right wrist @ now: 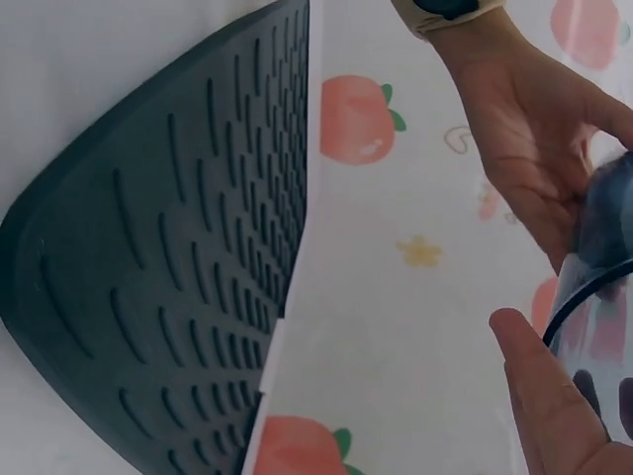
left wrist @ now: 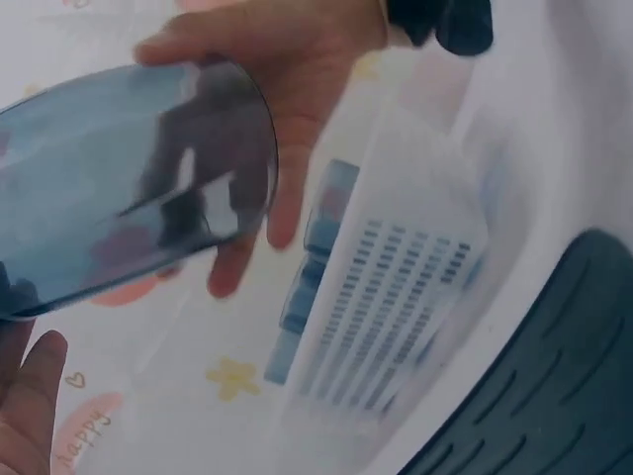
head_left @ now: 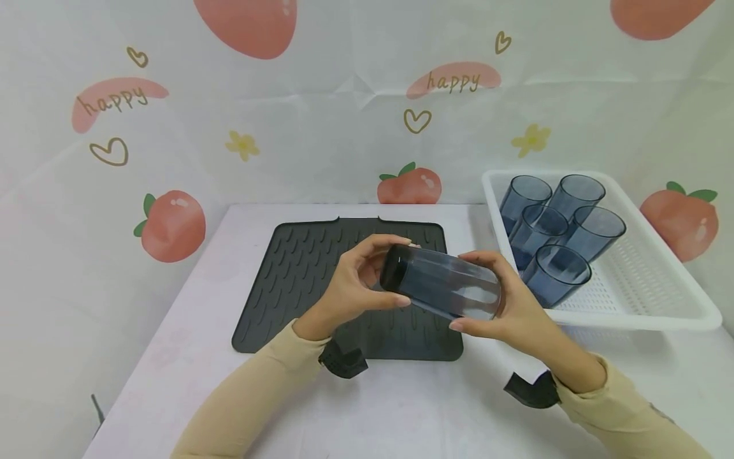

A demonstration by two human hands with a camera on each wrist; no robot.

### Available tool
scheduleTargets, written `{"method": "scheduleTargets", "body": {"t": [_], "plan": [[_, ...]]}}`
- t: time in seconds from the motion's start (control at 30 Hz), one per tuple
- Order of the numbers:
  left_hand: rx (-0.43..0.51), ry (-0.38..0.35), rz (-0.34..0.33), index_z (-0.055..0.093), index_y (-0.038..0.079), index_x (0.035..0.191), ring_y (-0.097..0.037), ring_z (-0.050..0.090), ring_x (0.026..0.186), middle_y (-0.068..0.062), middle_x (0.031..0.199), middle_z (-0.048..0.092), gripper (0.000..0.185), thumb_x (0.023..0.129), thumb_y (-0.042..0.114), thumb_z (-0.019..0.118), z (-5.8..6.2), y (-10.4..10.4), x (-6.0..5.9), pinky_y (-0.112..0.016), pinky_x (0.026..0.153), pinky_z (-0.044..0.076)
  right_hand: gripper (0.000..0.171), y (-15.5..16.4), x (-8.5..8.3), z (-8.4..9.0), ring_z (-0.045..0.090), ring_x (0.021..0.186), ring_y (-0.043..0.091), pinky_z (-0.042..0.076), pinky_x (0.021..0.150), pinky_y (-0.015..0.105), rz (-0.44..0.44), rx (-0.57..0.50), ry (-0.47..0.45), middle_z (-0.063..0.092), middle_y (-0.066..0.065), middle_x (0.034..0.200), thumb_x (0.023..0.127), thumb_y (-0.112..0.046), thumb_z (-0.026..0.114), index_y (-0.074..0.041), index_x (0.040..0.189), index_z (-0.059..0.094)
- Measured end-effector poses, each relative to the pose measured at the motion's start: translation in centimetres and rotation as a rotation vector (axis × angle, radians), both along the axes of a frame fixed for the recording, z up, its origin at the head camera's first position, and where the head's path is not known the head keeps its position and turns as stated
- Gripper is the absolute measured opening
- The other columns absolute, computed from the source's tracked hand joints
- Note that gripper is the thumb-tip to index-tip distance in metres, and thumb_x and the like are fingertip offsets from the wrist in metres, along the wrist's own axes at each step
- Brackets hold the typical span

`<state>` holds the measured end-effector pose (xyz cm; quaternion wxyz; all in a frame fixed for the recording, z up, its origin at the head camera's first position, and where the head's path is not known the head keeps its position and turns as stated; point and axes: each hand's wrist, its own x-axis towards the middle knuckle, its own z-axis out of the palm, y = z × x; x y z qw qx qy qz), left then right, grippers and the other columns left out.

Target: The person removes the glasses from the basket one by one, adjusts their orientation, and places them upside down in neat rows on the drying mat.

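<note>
A blue tinted glass (head_left: 444,280) is held tilted on its side between both hands, above the right part of a dark ridged drying mat (head_left: 292,274). My left hand (head_left: 358,280) grips its thick, darker base, thumb below and fingers above. Around the rim end curl the thumb and fingers of my right hand (head_left: 507,306). In the left wrist view the glass (left wrist: 129,188) shows its clear wall, with the right hand (left wrist: 287,109) at its rim. The right wrist view catches only part of the glass (right wrist: 593,336) at its edge.
At the right stands a white perforated basket (head_left: 648,280) with several similar blue glasses (head_left: 556,268) upright along its left side. A white cloth with fruit prints (head_left: 344,127) hangs behind the white table (head_left: 189,382).
</note>
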<state>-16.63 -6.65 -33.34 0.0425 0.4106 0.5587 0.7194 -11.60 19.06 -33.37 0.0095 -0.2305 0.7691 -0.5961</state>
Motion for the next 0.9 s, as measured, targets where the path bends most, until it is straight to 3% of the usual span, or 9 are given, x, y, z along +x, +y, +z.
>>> {"method": "scheduleTargets", "body": {"t": [0.1,0.2,0.27,0.4,0.53,0.73,0.9], "plan": [[0.039,-0.077,-0.039,0.052,0.007,0.132,-0.018,0.061,0.111,-0.004,0.128,0.059,0.064,0.076,0.009,0.082,0.1,0.3,0.0,-0.032,0.09,0.056,0.086,-0.2,-0.1,-0.4,0.059,0.106,0.013,0.059,0.077,0.028,0.02,0.004,-0.025,0.043,0.009,0.129,0.07,0.007,0.082,-0.009,0.139,0.034],[0.061,-0.121,-0.05,0.054,0.015,0.132,-0.019,0.06,0.114,-0.004,0.129,0.059,0.062,0.077,0.009,0.081,0.1,0.5,0.0,-0.033,0.091,0.055,0.086,-0.3,-0.3,-0.7,0.056,0.112,0.019,0.058,0.08,0.029,0.034,0.034,-0.045,0.042,0.011,0.133,0.073,0.002,0.082,-0.011,0.141,0.031],[0.065,-0.125,-0.041,0.053,0.017,0.133,-0.018,0.06,0.114,-0.004,0.128,0.059,0.061,0.078,0.013,0.081,0.2,0.5,0.0,-0.033,0.092,0.055,0.087,-0.3,-0.4,-0.9,0.053,0.117,0.026,0.057,0.083,0.031,0.039,0.081,-0.041,0.041,0.012,0.137,0.074,-0.003,0.082,-0.013,0.143,0.029],[0.076,-0.105,0.004,0.053,0.018,0.133,-0.014,0.06,0.112,-0.002,0.126,0.058,0.063,0.078,0.024,0.083,0.4,0.3,-0.1,-0.028,0.092,0.054,0.091,0.0,-0.4,-0.9,0.046,0.127,0.037,0.052,0.095,0.048,0.058,0.17,-0.015,0.038,0.014,0.144,0.076,-0.01,0.083,-0.015,0.147,0.027],[0.073,-0.111,0.042,0.052,0.014,0.134,-0.013,0.058,0.111,-0.002,0.124,0.056,0.068,0.076,0.028,0.084,0.7,0.0,-0.1,-0.026,0.093,0.053,0.083,0.4,-0.2,-0.7,0.047,0.128,0.041,0.045,0.1,0.054,0.049,0.224,0.004,0.043,0.015,0.141,0.08,-0.014,0.08,-0.014,0.146,0.03],[0.057,-0.126,0.053,0.048,0.003,0.138,-0.014,0.058,0.112,-0.004,0.124,0.055,0.073,0.077,0.022,0.083,0.6,-0.4,-0.1,-0.027,0.093,0.053,0.061,1.1,-0.3,-1.4,0.056,0.12,0.036,0.051,0.096,0.05,0.017,0.301,-0.053,0.054,0.013,0.131,0.087,-0.022,0.074,-0.013,0.138,0.042],[0.066,-0.127,0.058,0.044,-0.003,0.139,-0.015,0.057,0.112,-0.006,0.126,0.053,0.076,0.077,0.017,0.083,0.5,-0.6,-0.2,-0.027,0.094,0.053,0.046,1.4,-0.3,-2.0,0.063,0.108,0.028,0.055,0.09,0.046,0.051,0.378,-0.122,0.06,0.009,0.121,0.091,-0.029,0.068,-0.012,0.13,0.05]]}}
